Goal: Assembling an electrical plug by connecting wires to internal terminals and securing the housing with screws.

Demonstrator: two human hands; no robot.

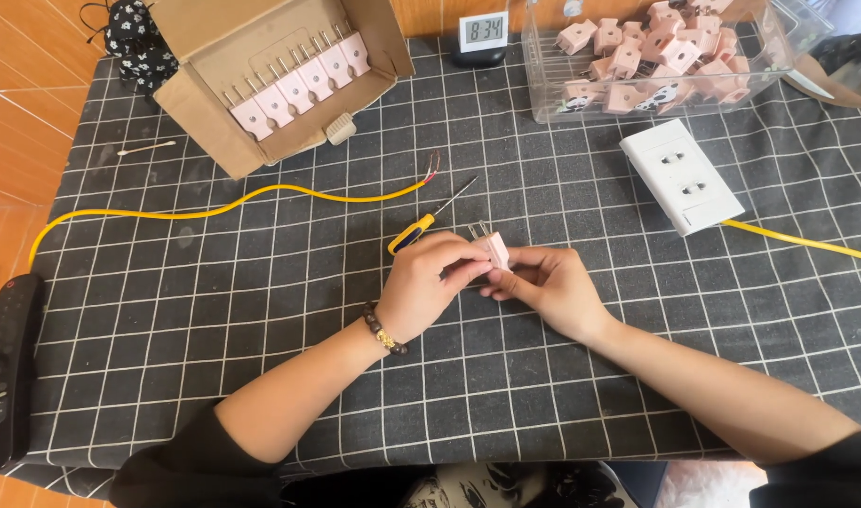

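Dark grid-patterned cloth (261, 310) over orange floor; left hand (429, 282) and right hand (548, 287) grips pinching 1 pink plug (496, 250).

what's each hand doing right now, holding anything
Left hand: closed on the small pink plug, fingers pinching it.
Right hand: closed on the same pink plug from the other side.

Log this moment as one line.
left hand: holds plug | right hand: holds plug | screwdriver: on mat, behind hands | wire: loose
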